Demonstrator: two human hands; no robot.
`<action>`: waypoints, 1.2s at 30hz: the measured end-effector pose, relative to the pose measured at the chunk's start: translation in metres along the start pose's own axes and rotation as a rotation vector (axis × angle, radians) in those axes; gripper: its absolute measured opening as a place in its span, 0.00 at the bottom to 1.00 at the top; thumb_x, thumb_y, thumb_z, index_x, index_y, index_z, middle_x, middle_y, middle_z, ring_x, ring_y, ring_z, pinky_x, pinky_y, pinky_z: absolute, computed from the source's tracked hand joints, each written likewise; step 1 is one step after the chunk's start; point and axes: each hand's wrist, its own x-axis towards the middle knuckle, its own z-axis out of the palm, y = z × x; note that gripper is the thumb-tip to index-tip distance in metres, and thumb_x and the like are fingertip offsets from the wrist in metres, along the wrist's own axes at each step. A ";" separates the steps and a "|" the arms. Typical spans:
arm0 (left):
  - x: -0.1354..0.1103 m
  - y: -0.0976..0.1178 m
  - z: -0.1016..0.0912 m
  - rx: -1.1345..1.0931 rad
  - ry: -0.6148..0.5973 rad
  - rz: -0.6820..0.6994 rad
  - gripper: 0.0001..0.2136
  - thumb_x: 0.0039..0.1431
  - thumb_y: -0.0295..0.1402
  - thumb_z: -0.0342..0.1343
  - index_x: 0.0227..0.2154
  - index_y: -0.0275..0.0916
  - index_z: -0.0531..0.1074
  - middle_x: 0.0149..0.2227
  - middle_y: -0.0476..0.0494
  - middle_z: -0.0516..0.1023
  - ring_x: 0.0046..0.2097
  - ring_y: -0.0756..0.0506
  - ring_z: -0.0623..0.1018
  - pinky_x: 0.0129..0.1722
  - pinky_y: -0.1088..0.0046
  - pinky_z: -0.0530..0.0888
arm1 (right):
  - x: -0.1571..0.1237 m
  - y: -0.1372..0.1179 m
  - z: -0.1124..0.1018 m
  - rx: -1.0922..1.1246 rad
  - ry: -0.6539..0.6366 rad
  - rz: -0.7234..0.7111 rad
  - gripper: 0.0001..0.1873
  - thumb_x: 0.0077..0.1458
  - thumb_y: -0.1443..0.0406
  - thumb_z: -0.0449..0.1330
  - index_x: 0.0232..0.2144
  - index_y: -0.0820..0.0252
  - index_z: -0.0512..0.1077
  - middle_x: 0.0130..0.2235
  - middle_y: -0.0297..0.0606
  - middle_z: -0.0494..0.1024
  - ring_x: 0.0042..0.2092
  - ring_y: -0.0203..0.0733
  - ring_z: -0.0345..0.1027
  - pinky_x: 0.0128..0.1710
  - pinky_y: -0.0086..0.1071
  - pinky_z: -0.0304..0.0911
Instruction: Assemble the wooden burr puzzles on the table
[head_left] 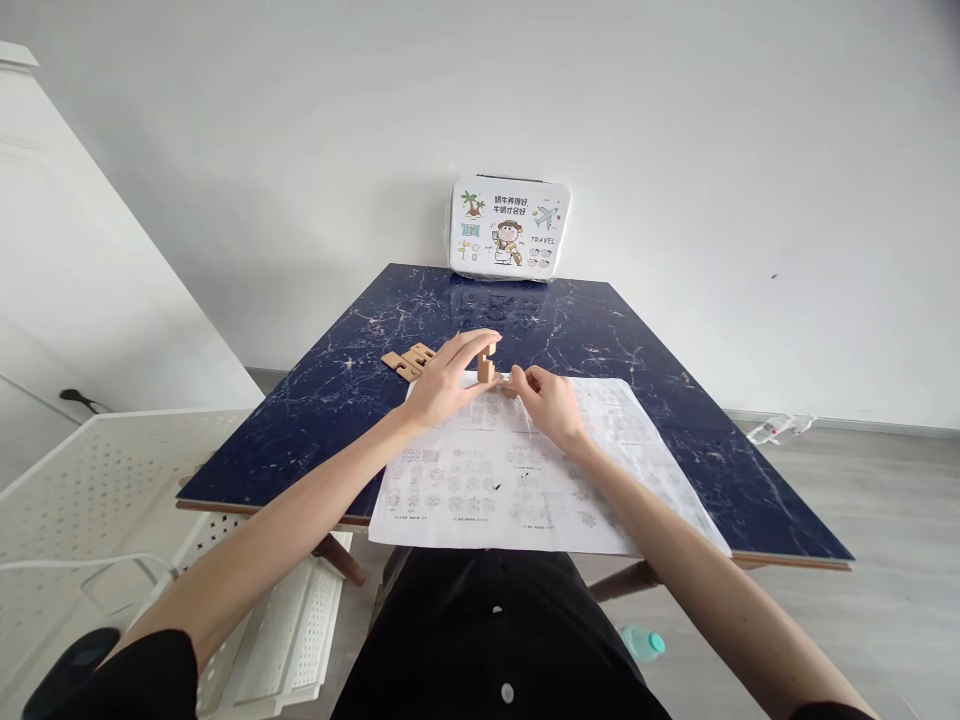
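My left hand is closed around an upright, notched wooden block, with the fingers over its top and the thumb low at its base. My right hand has its fingers curled in a pinch just to the right. At those fingertips lies a small wooden piece, partly hidden by the hand. Both hands are over the far edge of a printed paper sheet. Beside my left hand, several flat wooden pieces with cutouts rest on the table, some of them partly covered by the hand.
The dark blue marbled table reaches back to a wall. A white case with cartoon prints stands at its far end. To the left is a white perforated rack. A bottle with a teal cap lies on the floor.
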 end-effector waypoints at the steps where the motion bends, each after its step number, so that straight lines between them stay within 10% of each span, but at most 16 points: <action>1: 0.000 -0.002 0.000 0.011 -0.030 -0.036 0.28 0.73 0.45 0.61 0.71 0.50 0.61 0.67 0.37 0.74 0.68 0.37 0.76 0.68 0.52 0.75 | 0.001 0.002 -0.001 -0.005 0.015 0.008 0.29 0.71 0.45 0.51 0.22 0.52 0.56 0.21 0.33 0.68 0.24 0.39 0.57 0.29 0.36 0.50; 9: -0.011 -0.019 0.007 0.145 -0.347 -0.390 0.33 0.67 0.58 0.62 0.63 0.38 0.70 0.58 0.31 0.80 0.60 0.30 0.78 0.58 0.48 0.77 | 0.009 0.028 0.000 -0.146 0.083 0.079 0.19 0.74 0.52 0.48 0.42 0.57 0.72 0.43 0.49 0.83 0.40 0.51 0.73 0.37 0.38 0.59; 24: -0.012 -0.008 0.007 -0.062 -0.461 -0.183 0.25 0.69 0.44 0.59 0.65 0.44 0.67 0.69 0.30 0.67 0.72 0.30 0.66 0.70 0.45 0.69 | 0.003 0.013 0.007 -0.019 -0.323 -0.288 0.16 0.72 0.65 0.52 0.52 0.59 0.78 0.48 0.48 0.83 0.49 0.51 0.78 0.51 0.43 0.71; 36: -0.014 -0.021 0.004 0.084 -0.508 -0.276 0.13 0.73 0.40 0.51 0.51 0.40 0.74 0.57 0.36 0.79 0.60 0.33 0.76 0.61 0.48 0.72 | 0.001 0.015 0.009 0.174 -0.300 -0.128 0.18 0.67 0.69 0.55 0.57 0.55 0.72 0.56 0.47 0.86 0.50 0.46 0.83 0.52 0.43 0.75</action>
